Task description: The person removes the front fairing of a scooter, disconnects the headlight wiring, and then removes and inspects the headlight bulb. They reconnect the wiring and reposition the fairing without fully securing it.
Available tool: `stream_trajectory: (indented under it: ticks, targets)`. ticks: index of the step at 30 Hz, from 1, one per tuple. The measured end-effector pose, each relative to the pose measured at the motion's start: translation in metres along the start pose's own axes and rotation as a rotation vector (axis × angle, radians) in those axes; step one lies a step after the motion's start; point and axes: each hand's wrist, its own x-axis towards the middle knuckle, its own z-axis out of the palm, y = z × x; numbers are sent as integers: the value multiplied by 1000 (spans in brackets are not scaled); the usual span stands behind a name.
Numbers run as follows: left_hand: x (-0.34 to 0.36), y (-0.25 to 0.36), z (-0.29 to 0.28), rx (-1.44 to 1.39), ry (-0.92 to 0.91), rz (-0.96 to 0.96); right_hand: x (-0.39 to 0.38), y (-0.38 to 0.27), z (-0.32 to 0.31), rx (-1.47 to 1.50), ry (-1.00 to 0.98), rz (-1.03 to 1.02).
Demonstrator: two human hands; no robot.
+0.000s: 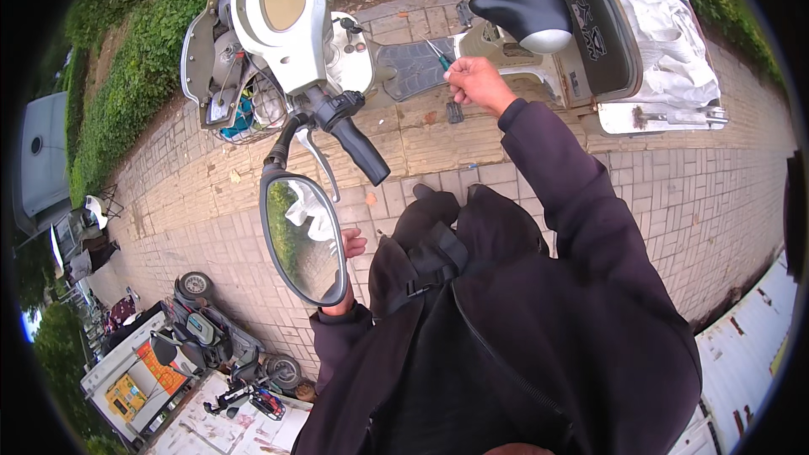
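My right hand (478,84) is closed round a small tool with a green handle (444,62) and a thin, pointed metal tip; its exact kind is too small to tell. It is above the grey footboard (413,69) of a white scooter (282,21). Partly hidden behind the scooter's oval mirror (302,240), my left hand (355,243) shows a few loosely stretched fingers with nothing visible in them. A black handlebar grip (364,152) and a brake lever (318,164) stand between me and the scooter's front.
A black and silver saddle (527,15) and a large box with white sheeting (657,29) are at the right. On the left, the open front panel (200,59) exposes wiring. A black pedal-like block (455,112) lies on the paving. Another scooter (206,329) stands lower left.
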Motion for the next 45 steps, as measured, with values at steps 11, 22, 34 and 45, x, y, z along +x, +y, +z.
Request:
stream_trajectory:
  ticks: [11,22,34,45]
  targets:
    - [36,47,135,-7,25,158,92,-44,-20,-88,-146,-139]
    - [80,88,191,-35,556,-63,239,-94,74,-835,-169,-667]
    - [85,93,190,-36,559,-95,317,-68,122,-1007,-319,-848]
    - [87,90,197,-62,637,-135,337,-66,128,-890,-504,-845]
